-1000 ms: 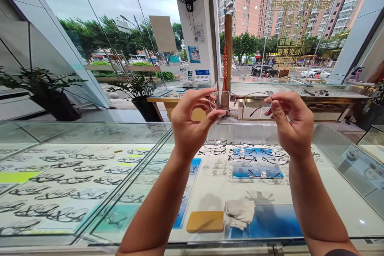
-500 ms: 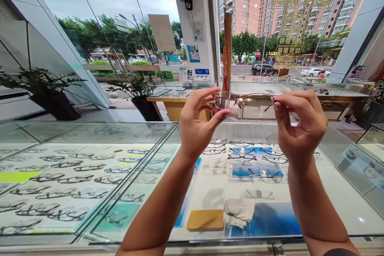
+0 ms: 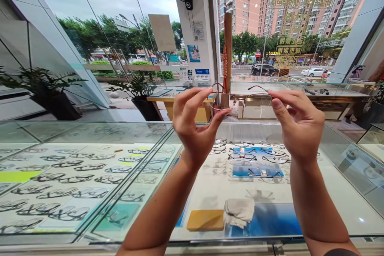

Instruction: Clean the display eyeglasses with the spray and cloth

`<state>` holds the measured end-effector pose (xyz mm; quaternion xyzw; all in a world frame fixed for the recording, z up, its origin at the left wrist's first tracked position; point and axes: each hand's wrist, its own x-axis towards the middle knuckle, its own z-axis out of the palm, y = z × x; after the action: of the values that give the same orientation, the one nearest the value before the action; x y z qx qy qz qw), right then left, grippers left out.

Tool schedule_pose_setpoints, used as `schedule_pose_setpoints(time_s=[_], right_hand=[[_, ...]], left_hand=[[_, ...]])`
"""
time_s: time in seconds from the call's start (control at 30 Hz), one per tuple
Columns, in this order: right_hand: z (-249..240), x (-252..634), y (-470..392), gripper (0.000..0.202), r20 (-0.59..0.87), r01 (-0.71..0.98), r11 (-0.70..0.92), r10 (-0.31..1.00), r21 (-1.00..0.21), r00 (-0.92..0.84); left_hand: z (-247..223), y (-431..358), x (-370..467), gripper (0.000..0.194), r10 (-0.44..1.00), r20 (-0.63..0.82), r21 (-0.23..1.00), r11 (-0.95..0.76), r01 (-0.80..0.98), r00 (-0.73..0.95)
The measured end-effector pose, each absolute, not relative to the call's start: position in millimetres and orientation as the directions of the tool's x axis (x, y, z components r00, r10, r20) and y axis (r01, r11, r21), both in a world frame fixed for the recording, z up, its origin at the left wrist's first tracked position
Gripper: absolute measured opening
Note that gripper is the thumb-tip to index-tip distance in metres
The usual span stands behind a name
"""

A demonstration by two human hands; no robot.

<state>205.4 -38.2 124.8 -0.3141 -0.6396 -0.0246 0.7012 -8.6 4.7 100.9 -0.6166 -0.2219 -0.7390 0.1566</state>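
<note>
A pair of thin-rimmed eyeglasses (image 3: 258, 100) is held up at chest height above the glass counter, its lenses side by side and both temple arms showing above them. My left hand (image 3: 192, 122) is closed on the left lens, fingertips at its upper edge and thumb at its lower edge. At the right outer corner, my right hand (image 3: 301, 122) pinches the frame between thumb and fingers. Below the hands, a crumpled grey cloth (image 3: 239, 213) and a closed yellow-brown glasses case (image 3: 205, 220) lie on the counter top.
Several rows of eyeglasses (image 3: 242, 156) lie inside the glass display case (image 3: 216, 192), with more in the left case (image 3: 67, 164). Farther back stand another counter (image 3: 300, 88), a wooden post (image 3: 227, 48) and potted plants (image 3: 138, 92), before windows onto a street.
The eyeglasses have tilted, so their temple arms now rise above the lenses. My left hand has shifted slightly left; my right hand has turned a little. The cloth and case have stayed put.
</note>
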Motion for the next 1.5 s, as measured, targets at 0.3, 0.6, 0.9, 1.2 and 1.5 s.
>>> schedule_pose_setpoints(time_s=[0.3,0.6,0.9,1.2,1.5], right_hand=[[124,205,-35,0.021,0.852,0.319,0.790,0.477,-0.523,0.216],[124,209,-32,0.017,0.835,0.277,0.789,0.511,-0.549,0.201],[128,212,-28,0.021,0.795,0.166,0.778,0.587,-0.606,0.156],[126,209,-25,0.026,0.753,0.012,0.759,0.644,-0.651,0.140],[122,209,-15,0.029,0.688,-0.116,0.694,0.720,-0.710,0.095]], left_hand=[[102,1,-8,0.048,-0.014,0.987,0.073,-0.844,0.532,-0.158],[105,0,-9,0.046,0.018,0.988,0.098,-0.836,0.540,-0.152],[106,-4,-10,0.046,0.074,0.986,0.140,-0.852,0.504,-0.149],[108,-5,-9,0.045,0.117,0.982,0.176,-0.852,0.493,-0.148],[107,-10,-4,0.041,0.137,0.978,0.201,-0.833,0.515,-0.160]])
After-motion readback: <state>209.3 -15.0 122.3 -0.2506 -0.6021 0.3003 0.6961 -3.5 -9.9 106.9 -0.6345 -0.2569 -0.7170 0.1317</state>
